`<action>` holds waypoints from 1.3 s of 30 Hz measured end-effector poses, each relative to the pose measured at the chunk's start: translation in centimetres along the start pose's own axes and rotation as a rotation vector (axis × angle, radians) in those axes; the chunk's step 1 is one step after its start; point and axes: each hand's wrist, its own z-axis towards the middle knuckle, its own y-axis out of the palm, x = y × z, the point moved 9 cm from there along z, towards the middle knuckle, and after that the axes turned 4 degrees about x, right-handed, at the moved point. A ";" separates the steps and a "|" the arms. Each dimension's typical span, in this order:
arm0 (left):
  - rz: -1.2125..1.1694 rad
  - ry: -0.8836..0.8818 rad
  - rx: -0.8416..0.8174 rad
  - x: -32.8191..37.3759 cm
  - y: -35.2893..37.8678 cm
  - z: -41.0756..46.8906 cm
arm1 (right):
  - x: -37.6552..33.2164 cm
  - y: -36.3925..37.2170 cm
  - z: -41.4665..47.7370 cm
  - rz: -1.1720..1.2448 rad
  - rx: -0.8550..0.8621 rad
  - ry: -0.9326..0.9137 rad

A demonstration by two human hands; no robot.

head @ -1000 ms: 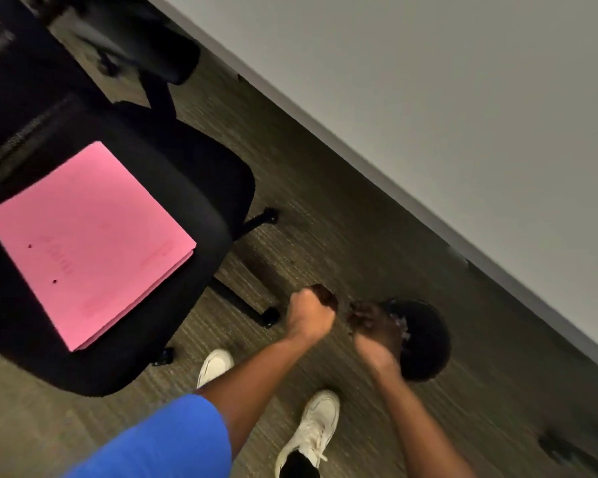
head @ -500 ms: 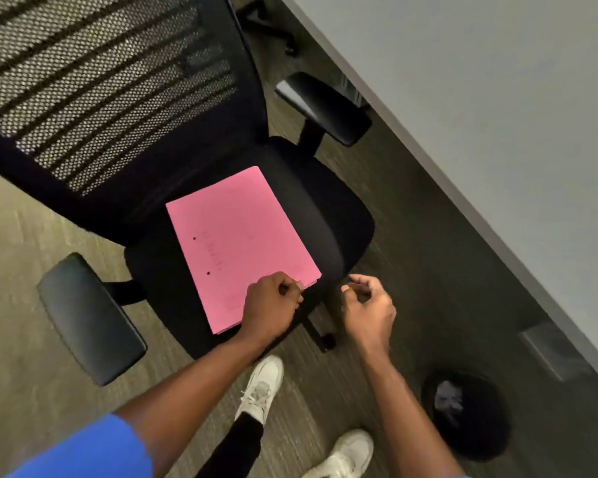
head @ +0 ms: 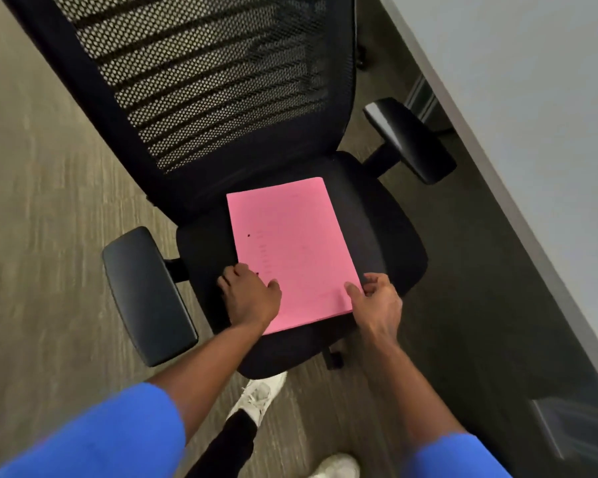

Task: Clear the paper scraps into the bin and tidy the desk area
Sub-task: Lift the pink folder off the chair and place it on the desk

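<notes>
A pink folder (head: 290,250) lies flat on the seat of a black mesh-backed office chair (head: 390,236). My left hand (head: 251,296) grips the folder's near left corner, fingers curled at its edge. My right hand (head: 380,301) pinches the near right corner, thumb on top. The folder still rests on the seat. The bin and paper scraps are out of view.
A pale grey desk top (head: 532,115) runs along the right, its edge close to the chair's right armrest (head: 411,139). The left armrest (head: 145,291) juts toward me. My white shoes (head: 259,398) stand on grey carpet (head: 49,236) below the seat.
My view swung from the black bin on the floor up to the chair. Both hands left the bin, reached the seat and took hold of the folder's near corners.
</notes>
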 end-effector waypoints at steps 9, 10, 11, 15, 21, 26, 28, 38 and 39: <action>-0.192 -0.123 -0.002 -2.1 -0.1 1.4 | 1.4 2.5 0.1 0.066 -0.082 0.105; -0.169 -0.118 -0.010 -2.2 -0.2 1.5 | 1.6 2.5 0.0 0.094 -0.085 0.111; -0.150 -0.110 -0.020 -2.2 -0.3 1.6 | 1.8 2.3 -0.2 0.119 -0.088 0.115; -0.189 -0.144 -0.095 -2.9 -0.6 1.4 | 2.5 1.0 -1.1 0.222 -0.117 0.148; -0.299 -0.116 -0.200 -3.1 -1.2 -1.3 | 3.3 -3.1 -3.0 0.268 -0.194 0.151; -0.345 -0.039 -0.169 -1.9 -2.3 -5.5 | 4.4 -8.8 -5.7 0.295 -0.212 0.152; -0.360 -0.001 -0.167 -0.9 -3.0 -7.5 | 5.1 -11.5 -7.2 0.318 -0.191 0.165; -0.369 0.269 -0.248 7.4 -7.4 -16.5 | 9.9 -23.6 -15.3 0.406 -0.133 0.182; -0.371 0.282 -0.245 8.2 -7.8 -17.4 | 10.1 -24.8 -16.0 0.417 -0.124 0.171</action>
